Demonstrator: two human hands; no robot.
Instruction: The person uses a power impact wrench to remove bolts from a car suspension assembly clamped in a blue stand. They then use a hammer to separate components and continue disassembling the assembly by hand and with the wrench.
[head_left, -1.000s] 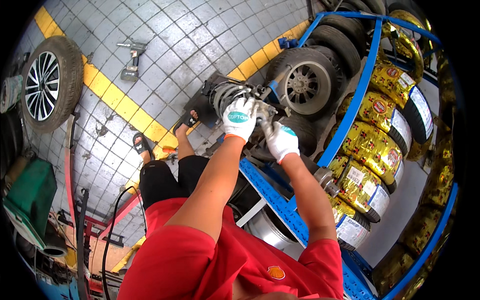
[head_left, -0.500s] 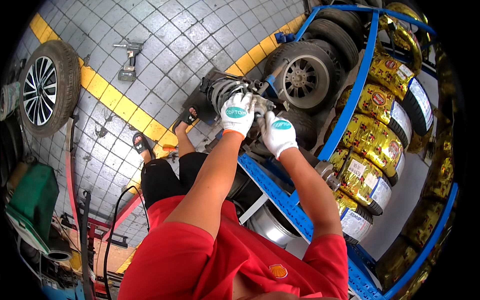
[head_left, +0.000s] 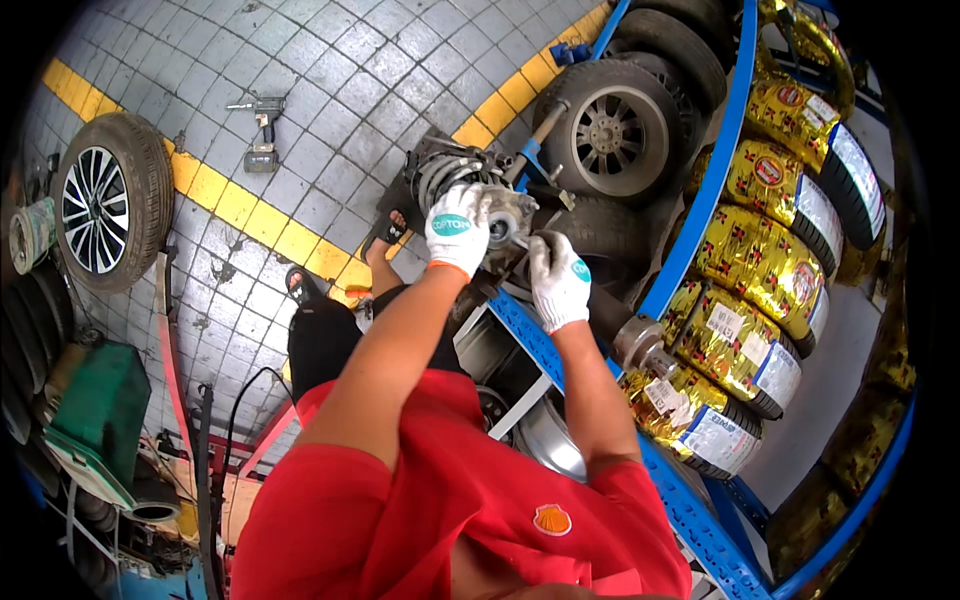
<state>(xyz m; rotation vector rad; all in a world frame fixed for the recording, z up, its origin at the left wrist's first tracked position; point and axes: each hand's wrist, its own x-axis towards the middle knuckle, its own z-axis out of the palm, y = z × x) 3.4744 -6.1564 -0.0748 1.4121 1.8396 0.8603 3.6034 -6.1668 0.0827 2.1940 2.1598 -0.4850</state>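
My left hand (head_left: 456, 228), in a white glove with a green patch, is closed over the near side of a grey metal casting (head_left: 514, 208) with a round bore. Just beyond it lies a dark coil spring (head_left: 432, 178), like that of a suspension strut. To the right of the bore is my right hand (head_left: 558, 281), gloved the same way. Its fingers are curled together close to the casting's edge; whatever they pinch, if anything, is hidden. The parts rest at the far end of a blue metal rack (head_left: 530, 335).
An alloy wheel (head_left: 612, 135) and a blue clamp-like tool with a bar (head_left: 545, 130) stand beyond the parts. Gold-wrapped tyres (head_left: 765, 255) fill the right rack. A cordless drill (head_left: 263, 135) lies on the tiled floor. Another wheel (head_left: 95, 210) and a green box (head_left: 100, 420) are at left.
My right hand has drawn slightly toward me and away from the casting, uncovering its round bore. My left hand stays on the casting. The whole view has shifted a little.
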